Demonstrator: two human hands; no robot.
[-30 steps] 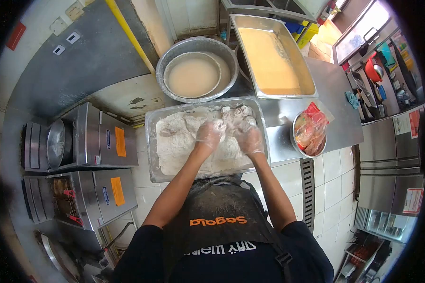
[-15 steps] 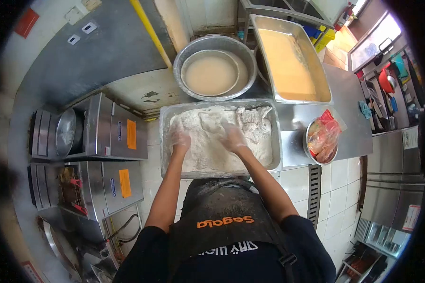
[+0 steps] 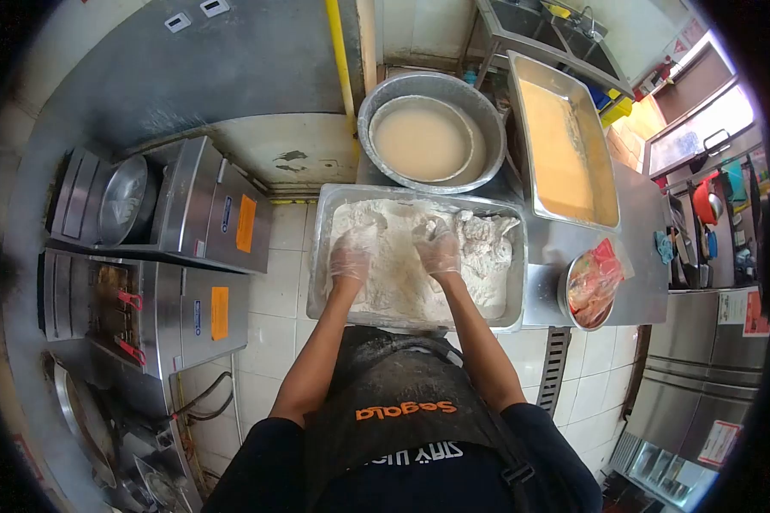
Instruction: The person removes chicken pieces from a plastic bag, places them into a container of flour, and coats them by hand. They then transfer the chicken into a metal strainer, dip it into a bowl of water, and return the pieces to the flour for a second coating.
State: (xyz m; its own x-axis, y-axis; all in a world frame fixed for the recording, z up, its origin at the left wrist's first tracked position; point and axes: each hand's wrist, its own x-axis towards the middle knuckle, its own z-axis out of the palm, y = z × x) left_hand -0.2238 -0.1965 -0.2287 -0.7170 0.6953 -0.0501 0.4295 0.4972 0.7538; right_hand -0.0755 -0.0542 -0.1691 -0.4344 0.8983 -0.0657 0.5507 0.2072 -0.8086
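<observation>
A deep metal tray [image 3: 315, 291] of white flour [image 3: 395, 256] lies in front of me. My left hand [image 3: 352, 253], in a clear plastic glove, is in the left half of the flour, its fingers curled into it and partly hidden. To the right, my right hand [image 3: 439, 250], gloved alike, has its fingers bent round some flour. Just beyond it, flour-coated pieces [image 3: 486, 239], possibly chicken, are heaped in the tray's back right corner.
Behind the tray stands a large grey basin [image 3: 370, 128] holding a smaller bowl of cloudy liquid [image 3: 423, 137]. A long pan [image 3: 608, 171] of yellowish liquid is at back right. A bowl with bagged raw meat [image 3: 592, 291] sits on the steel table [image 3: 637, 256]. Fryers [image 3: 158, 299] stand left.
Both hands have drawn in their fingers, which were stretched further out in the flour and blurred before. My view has turned and shifted slightly, so the surroundings sit differently.
</observation>
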